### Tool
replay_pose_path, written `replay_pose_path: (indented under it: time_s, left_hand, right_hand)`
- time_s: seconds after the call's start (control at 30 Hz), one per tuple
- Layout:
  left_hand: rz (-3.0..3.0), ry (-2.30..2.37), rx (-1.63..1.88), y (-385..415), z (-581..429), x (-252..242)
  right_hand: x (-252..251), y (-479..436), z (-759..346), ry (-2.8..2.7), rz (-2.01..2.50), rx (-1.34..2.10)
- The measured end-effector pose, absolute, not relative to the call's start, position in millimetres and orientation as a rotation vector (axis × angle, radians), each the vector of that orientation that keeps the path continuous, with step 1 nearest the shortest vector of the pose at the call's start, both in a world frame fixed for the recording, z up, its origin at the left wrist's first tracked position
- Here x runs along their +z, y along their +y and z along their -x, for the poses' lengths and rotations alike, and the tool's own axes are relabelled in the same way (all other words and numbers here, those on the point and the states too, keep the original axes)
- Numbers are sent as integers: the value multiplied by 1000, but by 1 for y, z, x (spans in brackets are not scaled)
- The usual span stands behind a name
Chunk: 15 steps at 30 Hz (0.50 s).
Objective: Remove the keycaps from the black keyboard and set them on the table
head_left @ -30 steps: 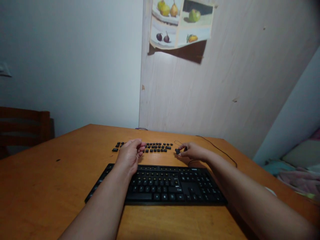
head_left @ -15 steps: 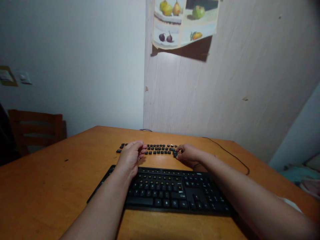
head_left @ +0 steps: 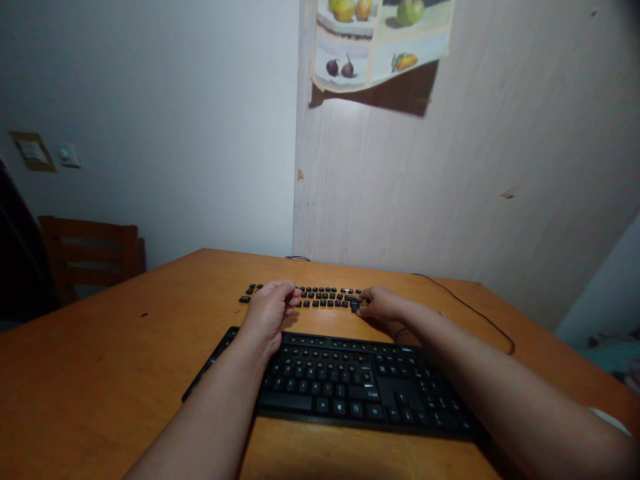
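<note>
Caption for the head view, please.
Left hand and right hand reach past a black keyboard to rows of loose keycaps on a wooden table.

I see through one head-worn camera, facing forward and slightly down along both forearms. The left hand (head_left: 267,313) and right hand (head_left: 380,303) sit close, mid-frame. A flat black plastic keyboard (head_left: 340,387) lies just nearer than them, with a plain pale painted wall (head_left: 150,120) beyond.

A big orange-brown wooden table (head_left: 100,373) stands by a white wall (head_left: 175,133) with a small switch (head_left: 67,155), a brown chair (head_left: 90,250) sits at its far left, a thin black cord (head_left: 470,308) runs over it, and a fruit picture (head_left: 380,43) hangs up high on pale wood boards (head_left: 425,200).
</note>
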<state>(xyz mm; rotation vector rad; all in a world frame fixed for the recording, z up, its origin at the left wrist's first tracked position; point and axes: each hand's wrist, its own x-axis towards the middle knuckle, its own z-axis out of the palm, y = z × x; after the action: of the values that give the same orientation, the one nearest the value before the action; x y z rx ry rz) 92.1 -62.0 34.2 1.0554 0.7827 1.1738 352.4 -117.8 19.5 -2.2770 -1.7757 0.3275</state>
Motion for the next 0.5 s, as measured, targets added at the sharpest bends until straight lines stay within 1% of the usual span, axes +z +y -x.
replay_pose_path:
  time_s: [0.5]
  left_hand:
    - [-1076,775,1180,-61,-92,34]
  right_hand:
    - [21,-123,-358,-1756,2232,321]
